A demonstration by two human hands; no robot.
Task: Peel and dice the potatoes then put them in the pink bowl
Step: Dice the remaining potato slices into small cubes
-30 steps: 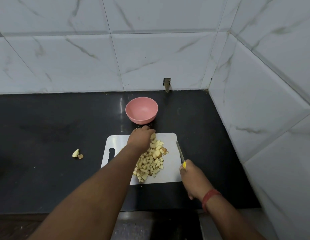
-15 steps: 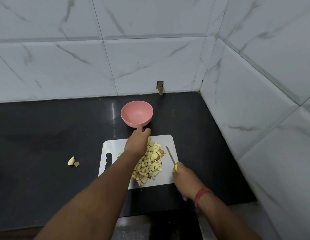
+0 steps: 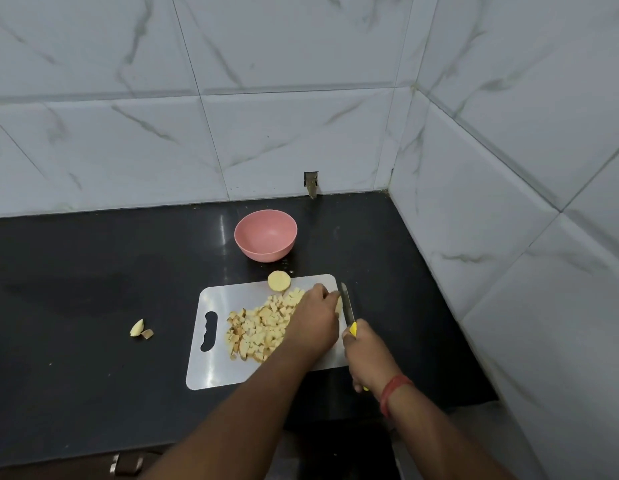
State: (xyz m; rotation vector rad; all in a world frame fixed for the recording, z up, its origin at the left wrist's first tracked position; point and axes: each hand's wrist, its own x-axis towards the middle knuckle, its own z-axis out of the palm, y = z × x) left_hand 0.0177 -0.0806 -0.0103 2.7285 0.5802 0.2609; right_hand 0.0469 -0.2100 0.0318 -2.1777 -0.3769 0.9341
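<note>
Nearest the camera, the right hand [image 3: 365,355] is wrapped round the yellow handle of a slim steel-bladed kitchen knife [image 3: 347,306], whose blade lies along the right edge of the white rectangular plastic cutting board [image 3: 211,368] with its tip pointing away; just beside it the left hand [image 3: 315,320] reaches across the board with fingers curled down onto a small pale piece of potato [image 3: 338,304] next to the blade, apparently steadying it for a cut, though how firmly it holds cannot be told; left of that hand a heap of pale yellow diced potato cubes [image 3: 258,327] covers the middle of the board, so most of the dicing looks done, and some cubes show brownish edges; at the far rim of the board sits a round yellow potato slice [image 3: 279,280], not yet cut into dice; well to the left on the black stone countertop [image 3: 76,278] lie two small potato scraps [image 3: 141,329], apart from everything else; beyond the board the round pink bowl [image 3: 265,235] stands upright with nothing visible inside it, so the transfer has not begun; what remains, by my judgement, is dicing the last pieces and moving the whole heap into that bowl.
</note>
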